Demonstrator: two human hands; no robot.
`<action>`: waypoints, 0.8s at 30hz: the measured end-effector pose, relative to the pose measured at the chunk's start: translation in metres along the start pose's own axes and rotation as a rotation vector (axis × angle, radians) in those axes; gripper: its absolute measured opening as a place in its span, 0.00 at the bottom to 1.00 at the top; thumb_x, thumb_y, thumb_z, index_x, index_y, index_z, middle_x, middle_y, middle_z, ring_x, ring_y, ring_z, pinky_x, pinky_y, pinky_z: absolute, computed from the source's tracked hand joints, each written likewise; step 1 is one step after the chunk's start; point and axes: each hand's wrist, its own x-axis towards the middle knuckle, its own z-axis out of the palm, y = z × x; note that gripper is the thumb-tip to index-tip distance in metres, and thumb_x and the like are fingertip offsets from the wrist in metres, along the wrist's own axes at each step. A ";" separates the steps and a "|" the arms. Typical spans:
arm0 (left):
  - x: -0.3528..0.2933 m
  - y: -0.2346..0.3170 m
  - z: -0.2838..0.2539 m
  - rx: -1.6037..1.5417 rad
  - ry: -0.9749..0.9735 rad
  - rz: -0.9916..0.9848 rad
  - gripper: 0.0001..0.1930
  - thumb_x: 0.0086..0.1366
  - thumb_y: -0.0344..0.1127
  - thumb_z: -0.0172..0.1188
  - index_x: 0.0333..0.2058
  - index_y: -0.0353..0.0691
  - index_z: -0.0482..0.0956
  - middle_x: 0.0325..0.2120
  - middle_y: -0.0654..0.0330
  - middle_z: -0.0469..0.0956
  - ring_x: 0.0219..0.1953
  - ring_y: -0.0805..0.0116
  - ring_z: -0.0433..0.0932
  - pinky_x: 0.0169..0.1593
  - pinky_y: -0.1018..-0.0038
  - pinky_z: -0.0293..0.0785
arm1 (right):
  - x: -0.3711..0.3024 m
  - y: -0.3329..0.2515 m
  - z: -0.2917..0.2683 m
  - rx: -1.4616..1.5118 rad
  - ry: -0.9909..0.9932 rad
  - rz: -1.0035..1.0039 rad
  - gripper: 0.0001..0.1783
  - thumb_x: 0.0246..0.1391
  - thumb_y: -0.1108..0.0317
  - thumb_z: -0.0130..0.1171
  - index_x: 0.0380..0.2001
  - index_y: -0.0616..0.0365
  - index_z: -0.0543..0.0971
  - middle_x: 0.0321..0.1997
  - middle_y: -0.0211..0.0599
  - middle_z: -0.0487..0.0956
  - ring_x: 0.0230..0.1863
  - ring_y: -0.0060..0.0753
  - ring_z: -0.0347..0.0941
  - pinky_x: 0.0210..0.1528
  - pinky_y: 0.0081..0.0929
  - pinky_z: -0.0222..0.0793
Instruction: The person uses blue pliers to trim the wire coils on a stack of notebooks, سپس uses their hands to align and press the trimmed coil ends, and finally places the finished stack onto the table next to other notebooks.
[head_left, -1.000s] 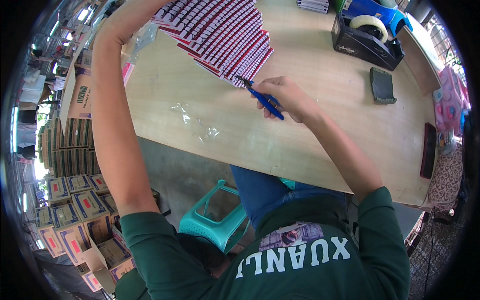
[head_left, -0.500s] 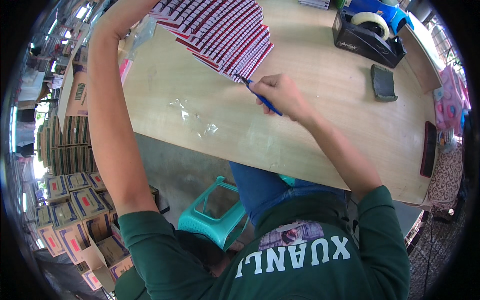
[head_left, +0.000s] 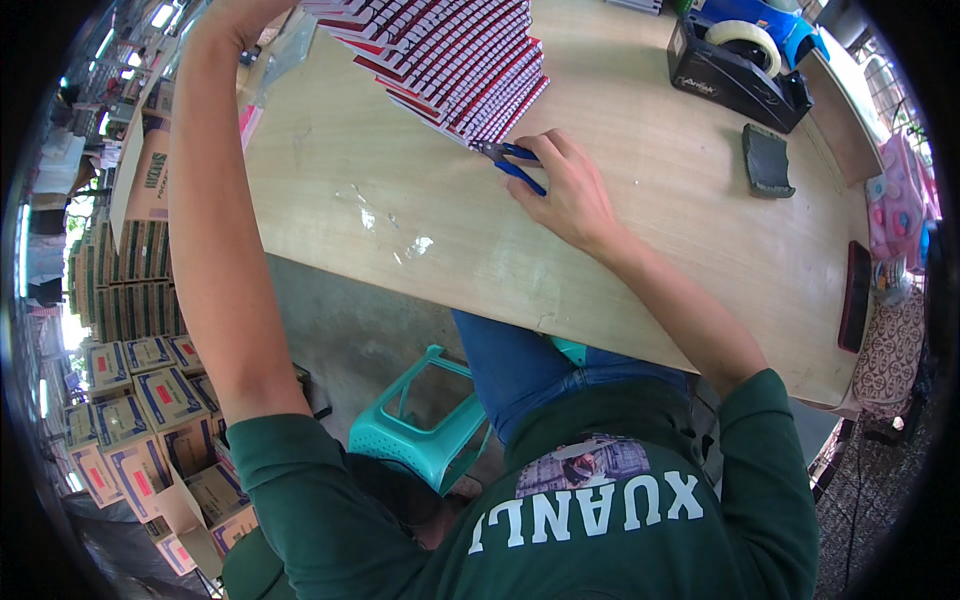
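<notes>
Blue-handled pliers (head_left: 518, 178) are in my right hand (head_left: 572, 190), thumb and fingers on handles that stand apart. Their metal jaws are at the lower corner of a tall, leaning stack of spiral-bound notebooks (head_left: 450, 65) with red and white edges and wire loops. Whether the jaws grip a wire end is too small to tell. At the upper left, my left arm reaches up past the stack's left side. Only the wrist and part of my left hand (head_left: 258, 10) show at the top edge; its fingers are out of the picture.
Clear plastic scraps (head_left: 415, 246) lie on the wooden table (head_left: 350, 200). To the right are a black tape dispenser (head_left: 735, 75), a dark curved block (head_left: 767, 162) and a dark red flat case (head_left: 854, 298). A turquoise stool (head_left: 425, 430) and stacked cartons (head_left: 160, 410) stand below left.
The pliers' handles have spread apart in my right hand, which has opened wider and turned slightly. The jaws stay by the stack's lower corner. My view has shifted a little.
</notes>
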 end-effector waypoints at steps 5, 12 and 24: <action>-0.004 -0.004 -0.002 0.054 0.007 0.019 0.39 0.64 0.49 0.59 0.71 0.45 0.56 0.67 0.55 0.62 0.68 0.62 0.58 0.70 0.67 0.49 | 0.042 -0.017 -0.030 0.312 -0.496 0.608 0.16 0.54 0.60 0.63 0.35 0.65 0.81 0.34 0.45 0.81 0.34 0.47 0.79 0.38 0.38 0.75; -0.001 -0.001 -0.002 0.089 0.015 0.027 0.40 0.62 0.50 0.60 0.71 0.45 0.57 0.67 0.56 0.63 0.67 0.62 0.60 0.70 0.67 0.49 | 0.006 0.000 -0.012 -0.070 -0.151 0.127 0.24 0.51 0.54 0.66 0.44 0.60 0.78 0.40 0.43 0.76 0.44 0.43 0.75 0.50 0.40 0.69; 0.001 -0.012 0.002 -0.052 0.006 0.103 0.37 0.64 0.44 0.58 0.70 0.41 0.58 0.67 0.58 0.64 0.66 0.68 0.62 0.69 0.72 0.53 | 0.003 0.012 0.004 -0.079 -0.036 -0.053 0.19 0.51 0.58 0.66 0.44 0.55 0.78 0.37 0.42 0.78 0.40 0.43 0.77 0.43 0.41 0.71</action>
